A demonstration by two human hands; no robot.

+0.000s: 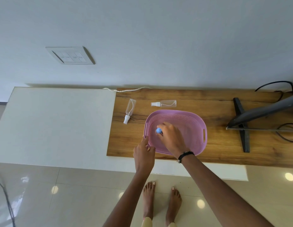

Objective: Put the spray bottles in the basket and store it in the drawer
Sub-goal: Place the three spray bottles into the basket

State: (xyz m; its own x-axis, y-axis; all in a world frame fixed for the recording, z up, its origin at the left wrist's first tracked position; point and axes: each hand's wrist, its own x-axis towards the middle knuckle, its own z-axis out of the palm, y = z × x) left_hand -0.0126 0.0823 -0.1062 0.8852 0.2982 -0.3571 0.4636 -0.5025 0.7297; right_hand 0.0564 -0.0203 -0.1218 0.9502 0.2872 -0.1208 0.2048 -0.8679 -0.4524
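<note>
Right hand [169,133] lowers a blue-capped spray bottle [159,130] into the pink perforated plastic basket [196,128].
Its fingers are closed around the bottle; the left hand [143,153] pinches the basket's near-left rim — two clear, white-nozzled spray bottles [130,110] [164,104] lie on the wooden tabletop [216,145] behind.
</note>
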